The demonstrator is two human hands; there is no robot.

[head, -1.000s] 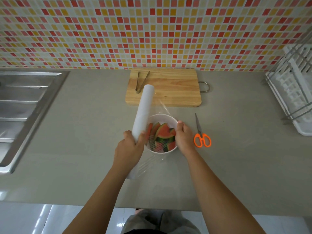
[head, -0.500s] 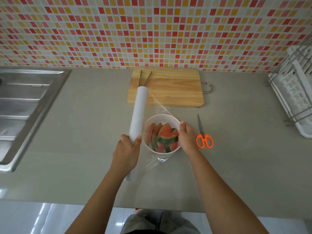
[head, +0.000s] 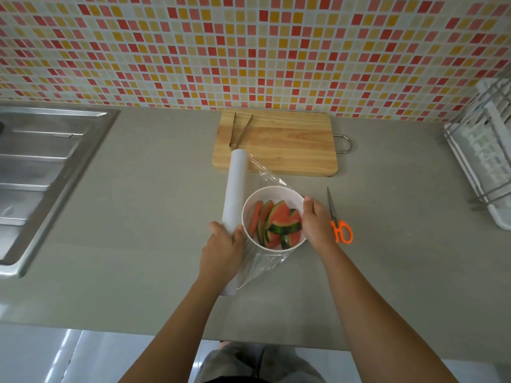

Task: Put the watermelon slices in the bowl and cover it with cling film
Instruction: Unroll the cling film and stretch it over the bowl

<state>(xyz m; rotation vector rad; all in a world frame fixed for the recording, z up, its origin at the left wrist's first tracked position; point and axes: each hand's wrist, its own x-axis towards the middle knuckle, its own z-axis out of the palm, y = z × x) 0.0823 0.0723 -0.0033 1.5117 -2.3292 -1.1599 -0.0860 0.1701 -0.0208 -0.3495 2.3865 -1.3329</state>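
left hand: wrapped round the near part of the cling film roll, thumb on the bowl side.
right hand: curled over the rim of the bowl. Looks like it's pinning the film's loose edge there, but the film's too clear to be sure.
bowl: on the desk between the two hands, touching the right one, with the roll just beside it on the left-hand side.
watermelon slices: all in the bowl, right by the right hand's fingers.
cling film: pulled from the roll over the bowl toward the right hand, with a crumpled flap bunched between the wrists.
how it'll handle: I reckon the film weighs nothing, is floppy, and sticks to itself the second it goes slack. Hold it by the edge and stay taut.
roll: stiff and light, so a mid-barrel grip is fine.
bowl risk: probably light enough to skid, so the right hand works as an anchor.
scissors: just outside the right hand, handy for the cut.
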